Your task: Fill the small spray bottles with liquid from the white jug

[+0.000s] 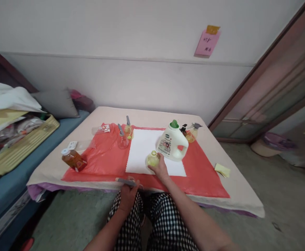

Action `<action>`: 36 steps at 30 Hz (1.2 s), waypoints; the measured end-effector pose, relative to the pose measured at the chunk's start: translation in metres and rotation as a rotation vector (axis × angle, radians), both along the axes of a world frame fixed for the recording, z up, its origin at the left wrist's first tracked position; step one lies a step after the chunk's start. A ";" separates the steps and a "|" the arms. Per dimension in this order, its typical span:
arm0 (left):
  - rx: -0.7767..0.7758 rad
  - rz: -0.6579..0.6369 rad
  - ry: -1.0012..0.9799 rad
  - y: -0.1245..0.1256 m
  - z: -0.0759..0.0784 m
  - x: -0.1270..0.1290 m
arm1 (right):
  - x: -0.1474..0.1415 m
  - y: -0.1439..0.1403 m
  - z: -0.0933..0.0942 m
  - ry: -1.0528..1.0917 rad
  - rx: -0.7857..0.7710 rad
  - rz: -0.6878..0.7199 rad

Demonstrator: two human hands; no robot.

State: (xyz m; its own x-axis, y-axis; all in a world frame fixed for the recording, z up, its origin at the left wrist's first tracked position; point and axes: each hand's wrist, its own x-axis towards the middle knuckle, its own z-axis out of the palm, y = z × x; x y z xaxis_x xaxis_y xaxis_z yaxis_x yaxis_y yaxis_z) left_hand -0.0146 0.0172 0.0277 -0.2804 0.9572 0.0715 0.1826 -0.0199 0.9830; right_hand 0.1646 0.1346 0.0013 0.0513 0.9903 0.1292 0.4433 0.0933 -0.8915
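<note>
My right hand (pixel 161 169) is closed around a small clear bottle (pixel 152 159) with yellowish liquid and an uncapped neck, over a white sheet (pixel 139 150). My left hand (pixel 128 197), low near the table's front edge, grips a grey spray head (pixel 126 181); its lower part is partly hidden. Just behind the right hand stands a large pale detergent jug (pixel 172 143) with a green spout in its open mouth. Left of the sheet are a clear spray bottle (pixel 123 141) and a second spray bottle (pixel 128 131) with yellowish liquid, both with grey heads.
Red plastic (pixel 107 157) covers much of the cream table (pixel 241 188). An amber bottle (pixel 74 159) with a white cap leans at the left. Behind the jug stands another spray bottle (pixel 193 133). A folded yellow cloth (pixel 222 170) lies right. A bed with a grey pillow (pixel 56 103) adjoins left.
</note>
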 end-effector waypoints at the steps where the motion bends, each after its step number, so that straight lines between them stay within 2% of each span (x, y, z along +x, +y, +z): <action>1: -0.003 0.012 -0.014 0.000 0.001 0.000 | 0.008 -0.007 0.004 -0.013 0.007 0.007; 4: -0.016 0.067 -0.050 -0.003 0.009 0.000 | 0.032 -0.028 0.016 -0.066 0.036 0.035; 6: -0.027 0.119 -0.112 -0.006 0.021 0.000 | 0.046 -0.040 0.022 -0.111 0.065 0.048; 8: -0.027 0.198 -0.259 -0.010 0.039 0.001 | 0.057 -0.051 0.027 -0.159 0.109 0.068; 11: 0.043 0.304 -0.519 -0.013 0.075 0.005 | 0.065 -0.067 0.034 -0.224 0.189 0.121; 14: 0.149 0.308 -0.625 -0.012 0.105 0.010 | 0.063 -0.080 0.043 -0.272 0.261 0.177; 16: 0.190 0.293 -0.630 -0.010 0.116 0.013 | 0.059 -0.088 0.049 -0.296 0.304 0.213; 19: 0.201 0.286 -0.607 -0.009 0.118 0.017 | 0.053 -0.097 0.056 -0.323 0.358 0.249; 26: 0.133 0.198 -0.453 -0.012 0.103 0.027 | 0.037 -0.109 0.069 -0.385 0.420 0.267; 29: 0.081 0.109 -0.336 -0.013 0.100 0.034 | 0.029 -0.118 0.083 -0.414 0.429 0.274; 32: 0.061 -0.042 -0.253 -0.016 0.104 0.038 | 0.021 -0.129 0.104 -0.463 0.415 0.293; 36: 0.004 -0.141 -0.281 -0.022 0.114 0.043 | 0.014 -0.142 0.127 -0.532 0.361 0.283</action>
State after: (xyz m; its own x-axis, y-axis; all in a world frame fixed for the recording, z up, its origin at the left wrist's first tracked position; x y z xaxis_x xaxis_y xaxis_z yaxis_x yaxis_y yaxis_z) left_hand 0.0283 -0.0048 0.1419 -0.1543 0.9879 0.0136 -0.1009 -0.0295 0.9945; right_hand 0.1785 -0.0074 0.1284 -0.3636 0.8465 0.3888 0.7255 0.5191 -0.4519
